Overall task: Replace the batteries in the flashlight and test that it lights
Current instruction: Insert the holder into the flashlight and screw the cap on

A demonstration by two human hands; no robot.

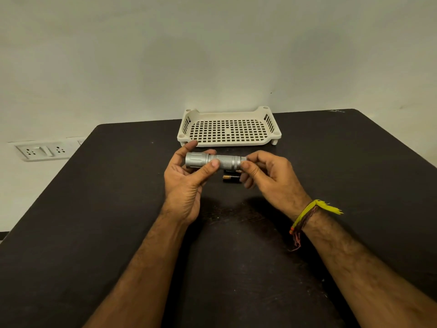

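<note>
Left hand (pixel 186 176): curled around the wide head end of a silver knurled metal cylindrical flashlight (pixel 214 160), thumb laid across the barrel, fingers behind it. Right hand (pixel 267 176): the flashlight's narrow tail end is pinched between thumb and fingertips; a yellow and brown thread wristband (pixel 305 216) is worn at the wrist. The flashlight is held level above the matte black counter (pixel 94 209), head to the left, just in front of the tray. Two black cylindrical batteries with copper-coloured ends (pixel 231 178) are laid on the counter directly below the flashlight, side by side and partly hidden by the right hand's fingers. A cream perforated plastic tray with slotted walls (pixel 228 142) is set at the far edge of the counter against a pale wall. A white switch-and-socket plate (pixel 45 151) is mounted on the wall at left.
</note>
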